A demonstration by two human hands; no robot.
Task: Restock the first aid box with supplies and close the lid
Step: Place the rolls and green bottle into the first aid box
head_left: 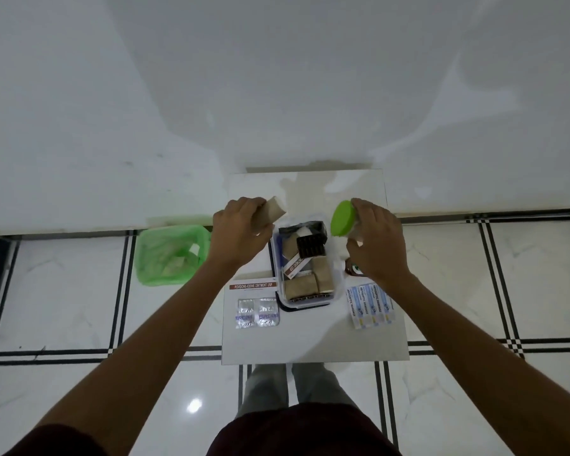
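An open clear first aid box (278, 299) with a dark blue rim sits mid-table, holding beige bandage rolls, an ointment carton and a dark blister strip. My left hand (237, 232) is left of the box, gripping a beige bandage roll (275, 210) above the table. My right hand (375, 238) is right of the box, holding a jar with a green lid (343, 218) tilted toward the box. On the table lie a flat povidone-iodine ointment box (253, 286), two silver pill strips (258, 312) and several antiseptic bandage packets (369, 306).
A small brown bottle (352, 269) stands by my right wrist. The white table (310, 343) stands against a white wall. A green bag-lined bin (170, 255) sits on the tiled floor to the left. My legs are at the table's near edge.
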